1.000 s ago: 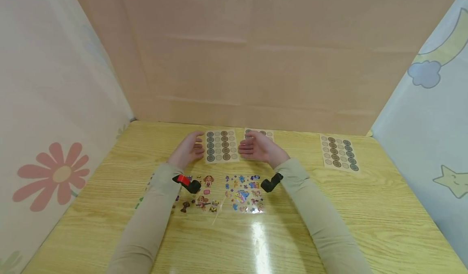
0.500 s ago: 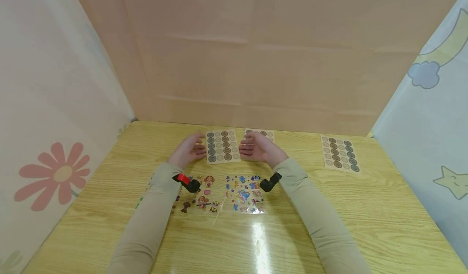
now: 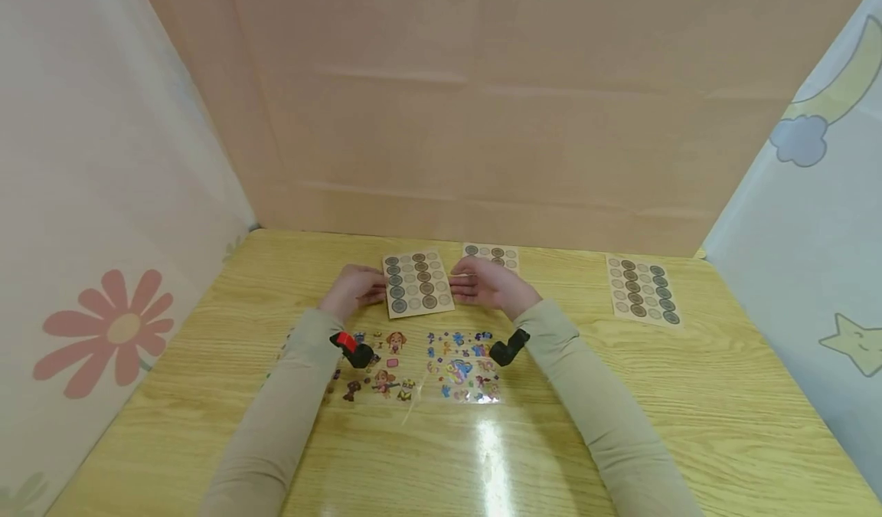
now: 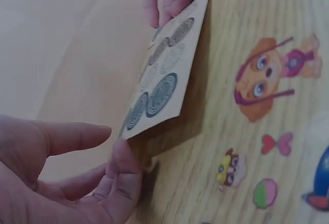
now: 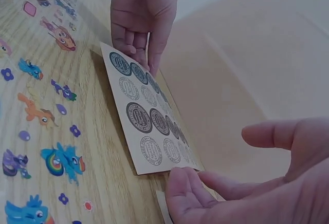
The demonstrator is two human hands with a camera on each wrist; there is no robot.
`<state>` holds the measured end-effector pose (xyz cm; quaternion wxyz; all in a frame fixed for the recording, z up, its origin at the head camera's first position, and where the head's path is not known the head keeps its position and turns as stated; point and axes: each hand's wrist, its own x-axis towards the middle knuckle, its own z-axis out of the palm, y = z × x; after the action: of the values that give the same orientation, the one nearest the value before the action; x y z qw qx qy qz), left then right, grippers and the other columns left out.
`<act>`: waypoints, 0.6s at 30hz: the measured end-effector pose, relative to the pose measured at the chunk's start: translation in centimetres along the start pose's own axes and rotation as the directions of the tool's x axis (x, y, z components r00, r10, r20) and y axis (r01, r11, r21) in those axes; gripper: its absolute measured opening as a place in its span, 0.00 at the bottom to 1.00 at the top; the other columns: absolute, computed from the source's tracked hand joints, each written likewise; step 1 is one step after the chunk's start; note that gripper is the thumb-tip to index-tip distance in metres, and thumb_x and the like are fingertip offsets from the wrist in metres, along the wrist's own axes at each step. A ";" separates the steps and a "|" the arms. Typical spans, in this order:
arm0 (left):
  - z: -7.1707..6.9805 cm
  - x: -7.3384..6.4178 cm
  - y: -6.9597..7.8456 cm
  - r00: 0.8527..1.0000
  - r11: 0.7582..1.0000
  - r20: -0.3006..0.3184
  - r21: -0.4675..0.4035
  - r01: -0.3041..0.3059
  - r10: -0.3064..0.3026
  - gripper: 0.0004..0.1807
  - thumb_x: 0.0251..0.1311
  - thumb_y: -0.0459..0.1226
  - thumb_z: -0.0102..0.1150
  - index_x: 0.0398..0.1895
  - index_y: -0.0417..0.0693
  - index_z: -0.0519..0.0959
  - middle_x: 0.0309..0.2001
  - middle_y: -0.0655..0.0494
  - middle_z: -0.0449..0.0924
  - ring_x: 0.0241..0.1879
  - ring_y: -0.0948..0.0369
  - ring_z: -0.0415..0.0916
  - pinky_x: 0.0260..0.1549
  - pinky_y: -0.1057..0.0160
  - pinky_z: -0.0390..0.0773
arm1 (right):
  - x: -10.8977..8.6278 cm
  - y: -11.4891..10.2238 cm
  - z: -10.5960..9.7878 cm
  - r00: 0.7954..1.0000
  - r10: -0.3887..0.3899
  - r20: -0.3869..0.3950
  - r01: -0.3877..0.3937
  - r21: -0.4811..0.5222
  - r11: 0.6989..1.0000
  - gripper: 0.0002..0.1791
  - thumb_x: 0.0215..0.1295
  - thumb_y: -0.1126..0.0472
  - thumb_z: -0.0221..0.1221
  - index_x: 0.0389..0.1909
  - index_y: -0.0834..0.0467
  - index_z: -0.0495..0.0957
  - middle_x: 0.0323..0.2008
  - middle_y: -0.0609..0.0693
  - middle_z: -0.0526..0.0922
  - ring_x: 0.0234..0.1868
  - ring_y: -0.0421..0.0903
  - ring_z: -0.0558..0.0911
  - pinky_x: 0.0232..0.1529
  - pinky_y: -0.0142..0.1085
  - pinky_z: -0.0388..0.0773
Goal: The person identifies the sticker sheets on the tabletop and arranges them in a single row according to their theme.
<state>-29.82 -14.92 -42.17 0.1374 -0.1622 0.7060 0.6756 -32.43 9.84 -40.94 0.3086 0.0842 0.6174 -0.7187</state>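
A cream sheet of round seal stickers is tilted and raised off the wooden table between two hands. The left hand has its fingertips at the sheet's left edge; in the left wrist view its thumb stays apart from the fingers, near the sheet's corner. On the other side, the right hand touches the right edge with its fingertips, thumb spread away. A shadow falls on the table under the raised edge. Part of another seal sticker sheet is hidden behind the right hand.
Nearer the body lie transparent cartoon sticker sheets, one with puppies and one with ponies. A third seal sheet rests at the right. A tan backdrop rises behind the table.
The middle seal sheet, flat on the table before, has lifted and tilted, coming slightly nearer the body. The left hand has closed in on its left edge; the right hand has shifted only slightly.
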 end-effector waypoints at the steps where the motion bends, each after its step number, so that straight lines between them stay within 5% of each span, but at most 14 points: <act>1: 0.0 0.0 -0.1 1.000 1.000 -0.007 0.011 -0.011 0.012 0.20 0.65 0.28 0.54 0.58 0.28 0.70 0.38 0.46 0.77 0.29 0.61 0.75 0.43 0.60 0.80 | 0.0 0.0 0.0 1.000 0.000 -0.003 0.000 -0.005 1.000 0.16 0.68 0.64 0.50 0.55 0.62 0.64 0.58 0.62 0.68 0.53 0.54 0.72 0.62 0.46 0.67; 7: 0.1 -0.2 -0.4 0.997 0.997 -0.037 0.048 -0.063 0.065 0.21 0.64 0.28 0.57 0.59 0.33 0.72 0.38 0.48 0.77 0.28 0.62 0.72 0.31 0.66 0.78 | -0.4 0.1 0.3 0.999 -0.034 -0.033 0.031 -0.092 0.995 0.19 0.70 0.65 0.51 0.59 0.67 0.67 0.42 0.54 0.77 0.43 0.48 0.77 0.59 0.43 0.70; 13: 0.5 -1.5 -0.5 0.994 0.988 0.000 0.107 -0.112 0.113 0.20 0.64 0.31 0.57 0.59 0.37 0.73 0.39 0.47 0.78 0.34 0.56 0.73 0.40 0.58 0.76 | -1.7 0.5 -0.1 0.995 -0.098 -0.020 0.093 -0.197 0.976 0.24 0.69 0.67 0.52 0.65 0.65 0.65 0.37 0.50 0.76 0.35 0.44 0.77 0.53 0.42 0.74; 18: 1.1 -3.2 -0.5 0.989 0.986 0.062 0.092 -0.141 0.136 0.20 0.64 0.32 0.57 0.59 0.37 0.73 0.48 0.43 0.78 0.43 0.52 0.76 0.51 0.52 0.75 | -3.2 1.0 -0.9 0.990 -0.141 -0.006 0.137 -0.203 0.970 0.20 0.69 0.69 0.53 0.60 0.67 0.67 0.40 0.53 0.76 0.36 0.45 0.79 0.51 0.42 0.77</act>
<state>-26.74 -13.73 -41.37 0.1173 -0.0874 0.7430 0.6531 -29.54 11.70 -40.32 0.2584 0.0163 0.6946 -0.6712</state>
